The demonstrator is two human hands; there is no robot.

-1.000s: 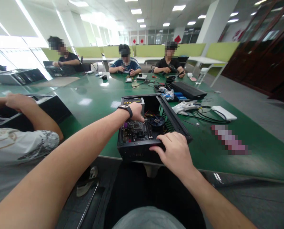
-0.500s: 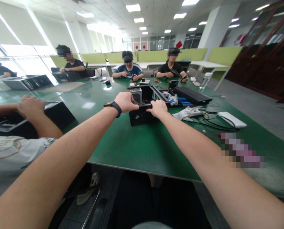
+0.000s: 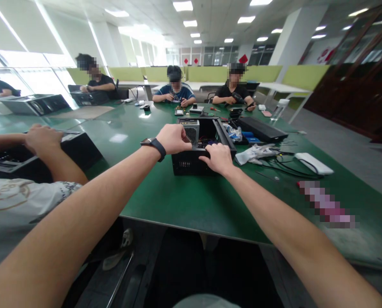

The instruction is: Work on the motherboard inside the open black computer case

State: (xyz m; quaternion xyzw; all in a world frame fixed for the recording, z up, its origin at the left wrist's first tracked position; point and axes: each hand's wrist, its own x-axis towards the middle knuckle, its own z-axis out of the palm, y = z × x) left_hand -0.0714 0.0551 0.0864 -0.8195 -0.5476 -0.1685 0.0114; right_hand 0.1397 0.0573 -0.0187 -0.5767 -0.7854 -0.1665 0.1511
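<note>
A black computer case (image 3: 191, 166) lies on the green table in front of me, its top side open. Inside it, at the left, sits a grey power supply (image 3: 195, 127). My left hand (image 3: 173, 139), with a watch on its wrist, is closed at the near left corner of the case, by the power supply. My right hand (image 3: 219, 157) grips the near edge further right, fingers over the rim and thumb against the outer wall. Fine detail under the left fingers is hidden.
Right of the case lie white gloves (image 3: 257, 154), black cables, a white box (image 3: 314, 164) and a black panel (image 3: 262, 129). A person's arm (image 3: 46, 145) rests on another case (image 3: 78, 149) at my left. Several people sit across the table (image 3: 165, 205).
The case has turned slightly and now sits squarer to me, its near side a little lower and further right in view. Both my hands have moved with it, keeping hold.
</note>
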